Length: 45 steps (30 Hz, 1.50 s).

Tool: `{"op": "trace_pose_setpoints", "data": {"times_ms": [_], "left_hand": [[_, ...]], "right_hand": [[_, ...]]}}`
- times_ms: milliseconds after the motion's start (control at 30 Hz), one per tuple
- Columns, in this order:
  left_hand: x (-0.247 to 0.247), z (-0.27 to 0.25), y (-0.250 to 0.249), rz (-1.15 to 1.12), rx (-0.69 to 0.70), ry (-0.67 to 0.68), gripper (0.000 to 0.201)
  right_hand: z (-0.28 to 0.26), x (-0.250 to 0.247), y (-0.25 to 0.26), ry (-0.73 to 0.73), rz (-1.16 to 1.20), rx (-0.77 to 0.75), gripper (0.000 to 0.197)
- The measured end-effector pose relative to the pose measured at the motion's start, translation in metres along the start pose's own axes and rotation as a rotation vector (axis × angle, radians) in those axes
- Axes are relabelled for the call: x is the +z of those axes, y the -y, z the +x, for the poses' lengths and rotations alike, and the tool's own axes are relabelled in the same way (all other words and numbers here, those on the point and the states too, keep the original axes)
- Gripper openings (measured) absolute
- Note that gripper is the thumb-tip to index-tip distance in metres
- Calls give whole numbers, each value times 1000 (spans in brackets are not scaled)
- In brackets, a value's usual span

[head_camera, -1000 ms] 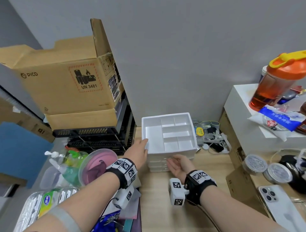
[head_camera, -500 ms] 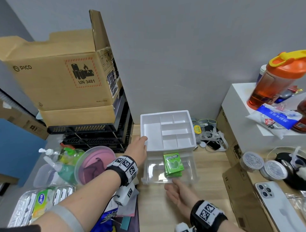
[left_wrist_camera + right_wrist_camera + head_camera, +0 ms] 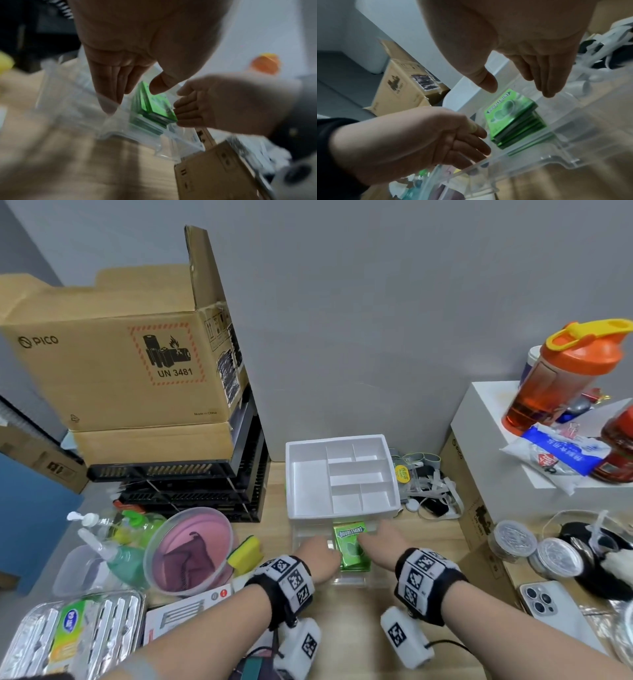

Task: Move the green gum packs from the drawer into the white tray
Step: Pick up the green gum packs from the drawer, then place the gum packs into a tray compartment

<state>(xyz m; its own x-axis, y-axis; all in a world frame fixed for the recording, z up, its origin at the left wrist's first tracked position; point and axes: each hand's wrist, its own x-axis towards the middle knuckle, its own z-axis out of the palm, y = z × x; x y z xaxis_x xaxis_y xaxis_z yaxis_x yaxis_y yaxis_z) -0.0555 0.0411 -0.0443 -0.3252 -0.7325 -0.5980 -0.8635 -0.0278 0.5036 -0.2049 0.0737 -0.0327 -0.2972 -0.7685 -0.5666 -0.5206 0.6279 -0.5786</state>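
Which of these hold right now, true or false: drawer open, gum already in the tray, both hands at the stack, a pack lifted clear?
1. The clear drawer is pulled open. True.
2. Green gum packs lie in the white tray. False: they are stacked in the drawer; the tray's compartments show nothing.
3. The left hand and right hand flank the stack. True.
4. A pack is lifted clear. False: none has left the stack.

At upper left, the cardboard box (image 3: 113,350) reads "PICO", "UN 3481" inside a red hatched battery-fire label, and "Made in China". At lower centre, the top green gum pack (image 3: 350,542) reads "DOUBLEMINT".
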Motion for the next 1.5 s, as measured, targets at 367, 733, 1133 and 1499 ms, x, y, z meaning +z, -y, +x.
{"op": "trace_pose_setpoints", "data": {"times_ms": [367,733,1133,1499], "left_hand": [[1,14,-17,-262,-107,94,24],[-26,-12,-5,-297,138,115,51],[-155,23,-40,214,409,-305,53],[-160,68,-25,690,337,-297,60]], "right_hand": [[23,16,0,111,21,140,20],[-18,-18,9,218,78,-189,51],[37,-52,131,-57,-319,-577,65],[89,-28,137,-117,-589,-573,56]]}}
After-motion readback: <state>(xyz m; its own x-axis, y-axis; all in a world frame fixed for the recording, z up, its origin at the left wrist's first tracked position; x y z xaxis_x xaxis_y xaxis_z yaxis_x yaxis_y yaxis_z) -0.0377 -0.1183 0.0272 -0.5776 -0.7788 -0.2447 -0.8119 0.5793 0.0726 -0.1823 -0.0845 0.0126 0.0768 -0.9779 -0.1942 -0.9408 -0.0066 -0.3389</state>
